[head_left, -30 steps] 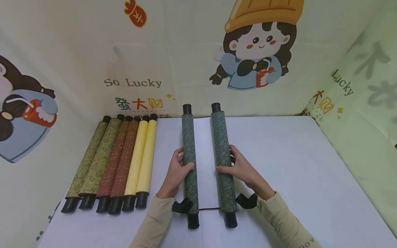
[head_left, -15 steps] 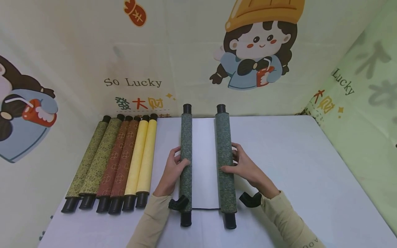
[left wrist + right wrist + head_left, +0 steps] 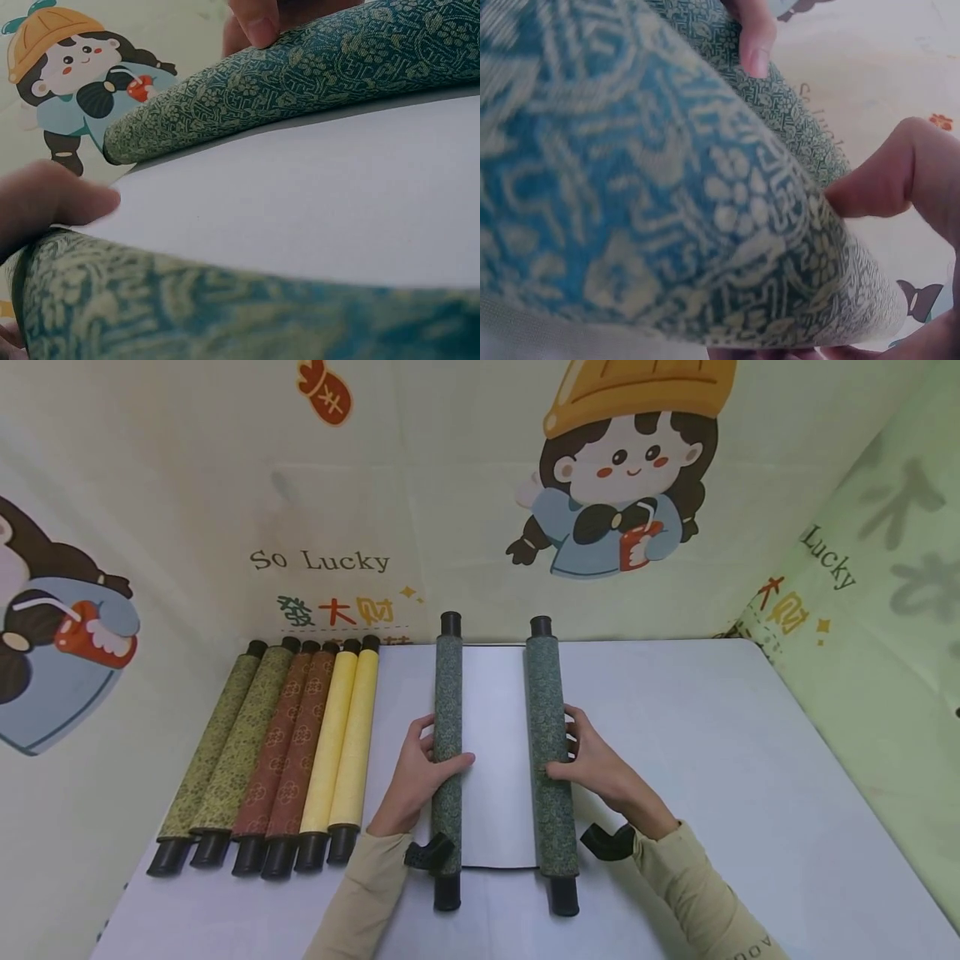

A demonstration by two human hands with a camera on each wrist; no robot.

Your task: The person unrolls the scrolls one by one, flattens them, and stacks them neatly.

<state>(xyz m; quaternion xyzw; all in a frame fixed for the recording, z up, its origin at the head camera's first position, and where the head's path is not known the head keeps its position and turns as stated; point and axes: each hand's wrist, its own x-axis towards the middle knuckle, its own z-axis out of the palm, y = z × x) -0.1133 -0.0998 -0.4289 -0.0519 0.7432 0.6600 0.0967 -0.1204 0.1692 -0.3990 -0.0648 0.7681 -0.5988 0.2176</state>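
A partly unrolled hanging scroll lies upright in the head view, its white sheet showing between two rolled ends in green-blue patterned cloth with black knobs. My left hand grips the left roll, thumb across its top and fingers at its outer side. Around the right roll my right hand holds on in the same way, thumb on top. In the left wrist view the sheet stretches from the near roll to the far one. The right wrist view is mostly filled by patterned cloth.
Several rolled scrolls lie side by side at the left: olive green, brown-red and yellow. A printed cloth wall stands behind the white table. Black wrist mounts sit at both cuffs.
The left roll has shifted slightly left and the right roll slightly right, each with its hand. The strip of white sheet between them is wider. The row of scrolls has not moved.
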